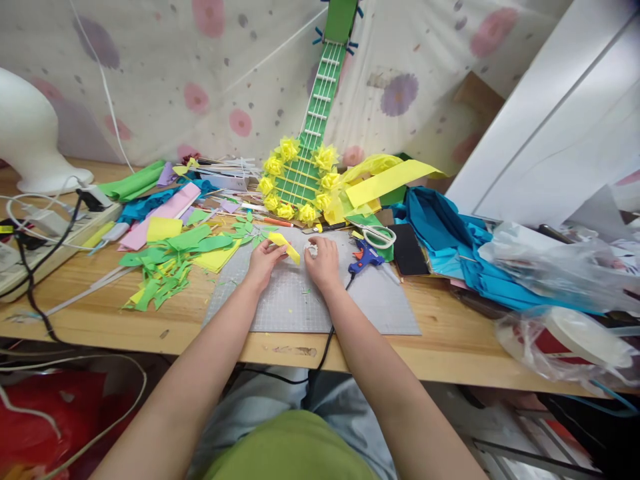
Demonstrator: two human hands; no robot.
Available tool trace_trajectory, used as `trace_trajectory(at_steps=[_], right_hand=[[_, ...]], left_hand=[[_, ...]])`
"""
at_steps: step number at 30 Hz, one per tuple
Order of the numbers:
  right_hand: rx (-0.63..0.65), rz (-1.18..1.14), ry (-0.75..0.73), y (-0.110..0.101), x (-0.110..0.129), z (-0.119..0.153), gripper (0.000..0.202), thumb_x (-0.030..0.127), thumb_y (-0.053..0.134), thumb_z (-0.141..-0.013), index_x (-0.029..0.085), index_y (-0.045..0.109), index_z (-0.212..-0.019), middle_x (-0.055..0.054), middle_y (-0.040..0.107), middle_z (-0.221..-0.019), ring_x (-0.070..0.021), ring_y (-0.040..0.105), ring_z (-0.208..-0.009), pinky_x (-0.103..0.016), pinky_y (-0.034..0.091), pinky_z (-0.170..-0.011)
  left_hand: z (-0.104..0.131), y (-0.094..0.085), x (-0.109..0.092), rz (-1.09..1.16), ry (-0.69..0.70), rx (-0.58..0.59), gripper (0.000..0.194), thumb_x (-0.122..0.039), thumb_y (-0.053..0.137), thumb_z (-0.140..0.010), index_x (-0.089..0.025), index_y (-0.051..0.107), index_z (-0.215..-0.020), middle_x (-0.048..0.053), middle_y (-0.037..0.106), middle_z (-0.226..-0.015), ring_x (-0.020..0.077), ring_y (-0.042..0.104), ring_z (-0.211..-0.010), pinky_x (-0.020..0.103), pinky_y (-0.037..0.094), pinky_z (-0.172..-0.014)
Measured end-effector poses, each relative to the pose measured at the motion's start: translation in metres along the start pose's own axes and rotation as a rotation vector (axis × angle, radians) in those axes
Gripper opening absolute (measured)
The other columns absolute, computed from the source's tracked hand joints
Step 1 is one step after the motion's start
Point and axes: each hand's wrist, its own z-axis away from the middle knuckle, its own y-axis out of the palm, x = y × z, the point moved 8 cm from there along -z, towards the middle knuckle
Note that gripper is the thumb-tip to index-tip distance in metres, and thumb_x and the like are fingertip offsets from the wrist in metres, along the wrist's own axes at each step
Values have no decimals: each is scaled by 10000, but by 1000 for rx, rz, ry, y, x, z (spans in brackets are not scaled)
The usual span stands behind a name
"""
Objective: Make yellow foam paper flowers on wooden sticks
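My left hand (265, 263) pinches a folded strip of yellow crepe paper (287, 247) above the grey cutting mat (380, 313). My right hand (323, 263) is closed, with its fingers curled round a small white round thing (313, 250), largely covered by the fingers. A blue glue gun (366, 257) lies just right of that hand. Beyond it are scissors (379, 235) with pale handles. Behind both hands, a green paper guitar (300, 177) leans upright on the wall, its body ringed with yellow paper flowers (326, 157).
Green and yellow paper scraps (170, 263) are heaped left of the mat. Blue crepe paper (435, 227) and clear plastic bags (540, 260) crowd the right side. A power strip (95, 223) with cables lies at far left, near a white mannequin head (30, 133). The glue gun's cord crosses the table edge.
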Motion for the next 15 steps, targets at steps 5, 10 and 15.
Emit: trace_trajectory(at_steps=[5, 10, 15], right_hand=[[-29, -161, -74, -8, 26, 12, 141, 276, 488, -809, 217, 602, -867, -50, 572, -886, -188, 476, -891, -318, 371, -824], [7, -175, -18, -2, 25, 11, 137, 291, 503, -814, 242, 627, -846, -59, 544, -869, -203, 463, -892, -345, 370, -822], [5, -175, -7, -2, 21, 11, 151, 320, 512, -814, 247, 638, -849, -60, 537, -872, -208, 458, -901, -352, 363, -829]], left_hand=[[0, -5, 0, -72, 61, -67, 361, -254, 759, -484, -133, 598, -782, 18, 632, -789, 126, 592, -713, 322, 485, -757], [2, -2, 0, -73, 50, -62, 368, -241, 771, -457, -135, 574, -749, 7, 620, -736, 114, 580, -675, 308, 498, -718], [2, 0, 1, -114, 45, -35, 362, -259, 771, -466, -136, 585, -751, 19, 632, -745, 118, 581, -676, 299, 501, -692]])
